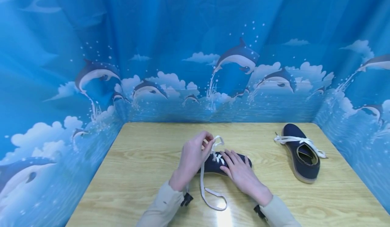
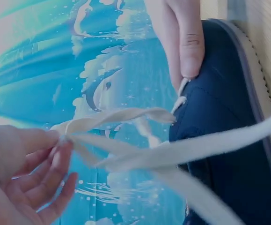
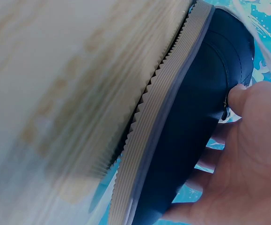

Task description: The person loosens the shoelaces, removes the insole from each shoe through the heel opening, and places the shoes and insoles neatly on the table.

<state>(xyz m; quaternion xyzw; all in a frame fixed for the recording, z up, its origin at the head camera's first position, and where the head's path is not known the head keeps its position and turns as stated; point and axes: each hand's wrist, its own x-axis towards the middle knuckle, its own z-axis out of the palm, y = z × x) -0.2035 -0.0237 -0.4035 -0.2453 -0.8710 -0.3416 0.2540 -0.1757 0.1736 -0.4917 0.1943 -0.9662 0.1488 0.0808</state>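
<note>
A dark navy lace-up shoe (image 1: 210, 167) with white laces lies on the table, its toe towards the right. Above its lacing my left hand (image 1: 193, 154) pinches a white shoelace (image 2: 121, 117) between thumb and fingertips, pulled up off the shoe. A long loose end of lace (image 1: 210, 203) hangs down the near side and loops on the table. My right hand (image 1: 242, 176) holds the shoe across its front part, thumb on the near side by the eyelets and fingers over the top. In the right wrist view the fingertips are hidden behind the shoe (image 3: 186, 108).
A second navy shoe (image 1: 304, 166) stands at the right of the wooden table (image 1: 146, 172), a white lace (image 1: 292, 139) lying across it. A blue curtain (image 1: 182, 34) printed with dolphins hangs behind and at both sides.
</note>
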